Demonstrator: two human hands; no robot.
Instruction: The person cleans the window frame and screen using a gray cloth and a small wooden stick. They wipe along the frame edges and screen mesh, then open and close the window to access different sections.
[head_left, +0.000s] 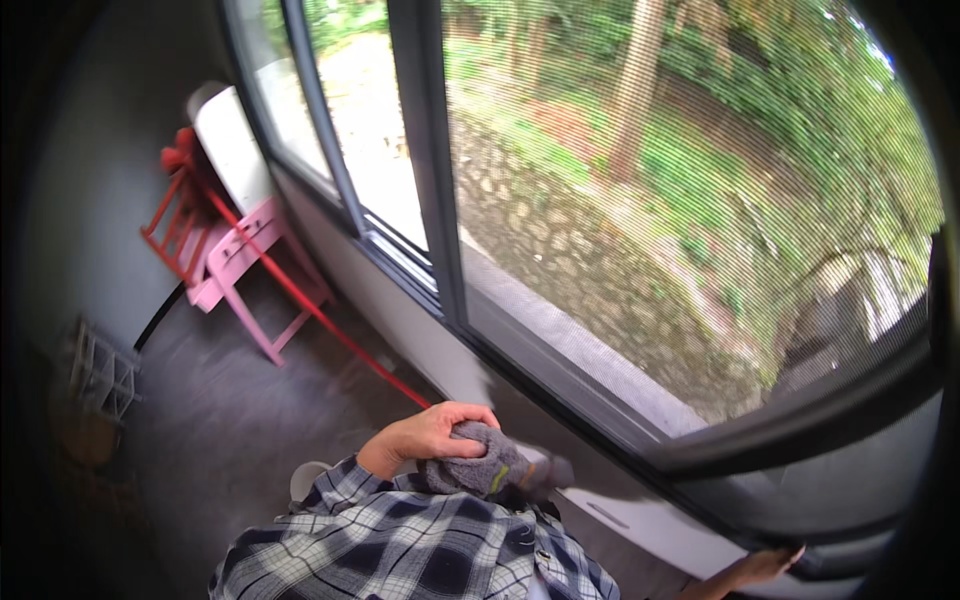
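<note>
My left hand (431, 437) grips a bunched grey terry cloth (480, 459) in front of my chest. Yellow-green and orange stripes show on the cloth, and its right end is blurred. At the lower right, my right hand (769, 568) reaches to the dark frame at the bottom of the window; whether its fingers close on anything cannot be made out. Before me stands a large sliding window with a dark metal frame (424, 150). Its right part has a fine insect screen (570, 225), while a gap farther left looks bright.
A red pole (322, 319) slants across the floor (225, 427) to just behind my left hand. Farther left are a pink folding desk (244, 240), a red slatted frame (169, 232) and a wire rack (105, 371). A white panel (645, 525) runs below the window.
</note>
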